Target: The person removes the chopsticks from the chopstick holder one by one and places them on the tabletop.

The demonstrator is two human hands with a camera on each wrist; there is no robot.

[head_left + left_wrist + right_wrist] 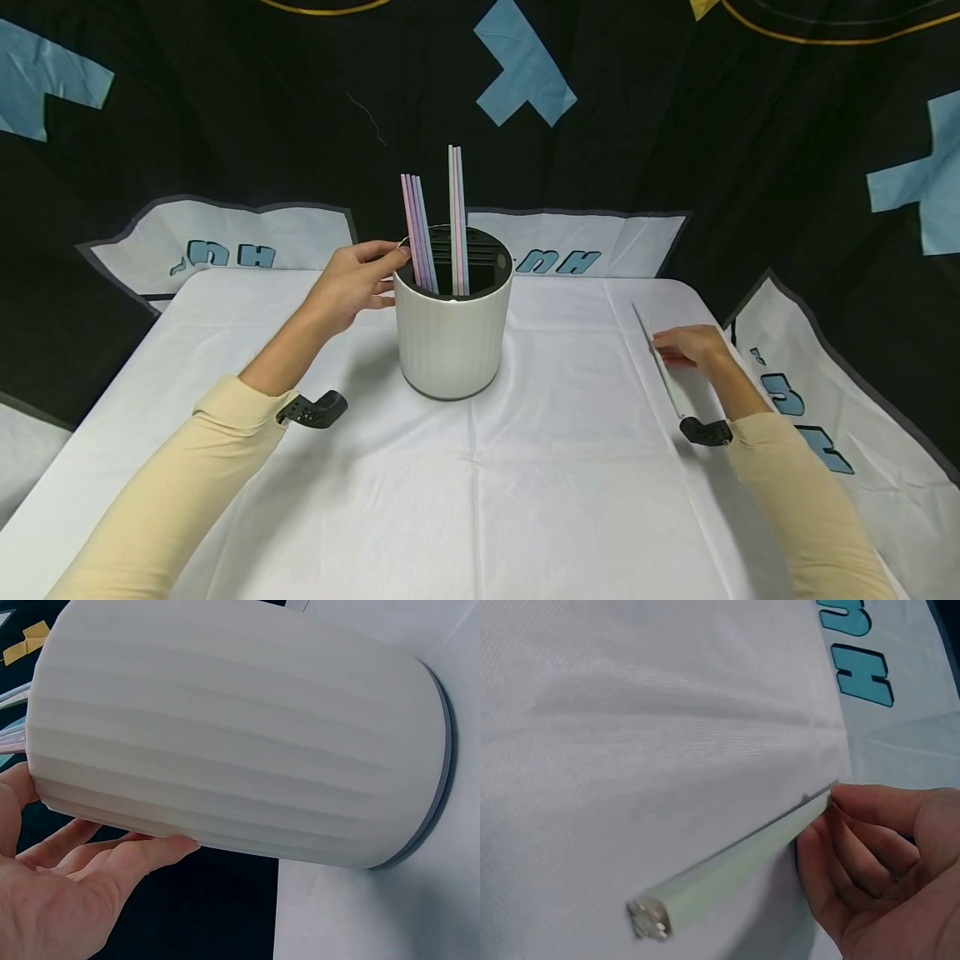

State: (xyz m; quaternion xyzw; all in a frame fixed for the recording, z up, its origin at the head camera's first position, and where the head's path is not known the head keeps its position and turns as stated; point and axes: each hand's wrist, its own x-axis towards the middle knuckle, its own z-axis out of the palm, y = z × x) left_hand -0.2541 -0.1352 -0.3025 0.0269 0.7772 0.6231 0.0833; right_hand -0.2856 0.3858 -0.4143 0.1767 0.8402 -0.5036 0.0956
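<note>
A ribbed white bin [453,350] with a dark inside stands upright on the white-covered table. My left hand [348,287] holds its left rim, the thumb at the top edge and the other fingers along the outer wall [225,735]. Pink, purple and bluish sticks [420,233] lean in the bin at the left. A taller bunch of pale sticks [457,217] stands beside them. To the right, my right hand [690,343] pinches a thin pale green stick [735,870] between thumb and fingers, low over the cloth. Its near end looks shiny; I cannot tell the material.
White cloth [570,483] covers the table, with creases across it. Behind hangs a black backdrop [300,108] with blue shapes. A black wrist device [311,410] sits on the left wrist and another [705,431] on the right.
</note>
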